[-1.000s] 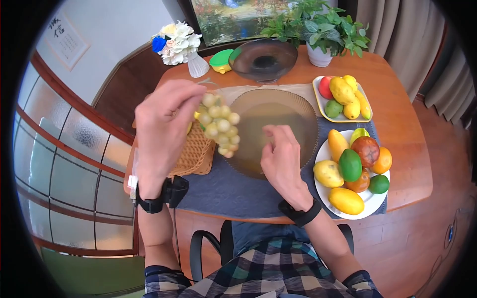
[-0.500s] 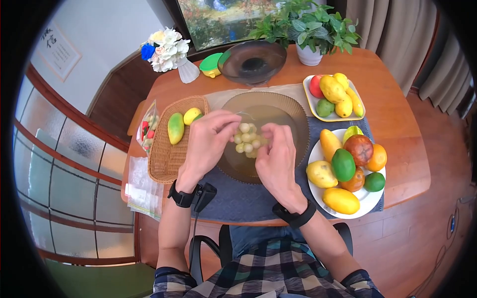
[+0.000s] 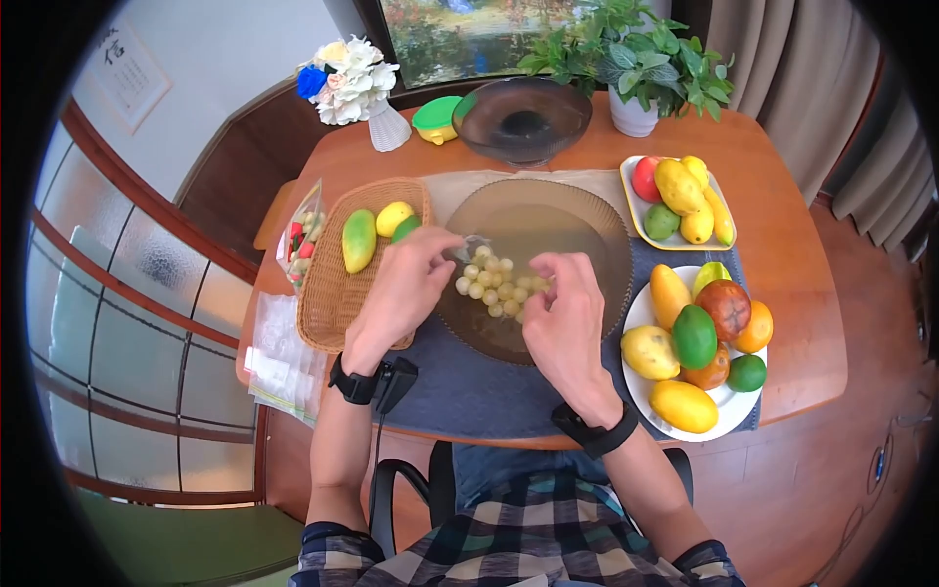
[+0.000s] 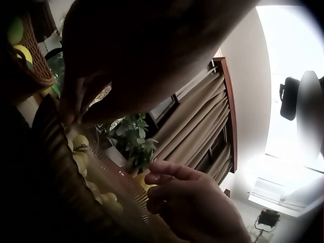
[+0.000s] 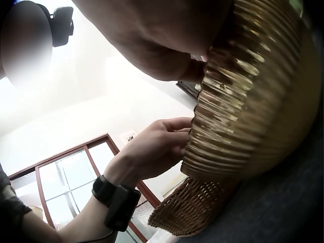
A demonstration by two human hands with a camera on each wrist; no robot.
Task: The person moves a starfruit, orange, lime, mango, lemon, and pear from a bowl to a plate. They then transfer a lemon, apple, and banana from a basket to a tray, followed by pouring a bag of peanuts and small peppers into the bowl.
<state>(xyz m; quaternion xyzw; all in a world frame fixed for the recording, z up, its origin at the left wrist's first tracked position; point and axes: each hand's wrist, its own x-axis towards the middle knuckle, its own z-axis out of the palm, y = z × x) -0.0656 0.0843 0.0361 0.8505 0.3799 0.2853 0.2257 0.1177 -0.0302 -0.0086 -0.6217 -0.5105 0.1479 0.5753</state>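
A bunch of pale green grapes (image 3: 497, 286) lies in the large ribbed amber glass bowl (image 3: 587, 210). At the stem end of the bunch, my left hand (image 3: 406, 279) pinches with thumb and fingers. The left wrist view shows those fingertips right at the top of the grapes (image 4: 81, 157). My right hand (image 3: 567, 318) hovers over the bowl's near right side, fingers loosely bent, close beside the grapes. In the left wrist view the right hand (image 4: 197, 202) stands apart from the bunch. Seen from the right wrist, the bowl's ribbed wall (image 5: 228, 116) hides the grapes.
Left of the bowl is a wicker basket (image 3: 328, 293) with a mango, a yellow fruit and a green one. Right are a white plate (image 3: 724, 416) and a smaller tray (image 3: 675, 245), both piled with fruit. Behind stand a dark glass bowl (image 3: 523, 122), flowers (image 3: 357, 83) and a plant (image 3: 646, 68).
The left hand has brought the grapes right and down from above the basket into the bowl. The right hand met the bunch midway, then drew slightly away from it.
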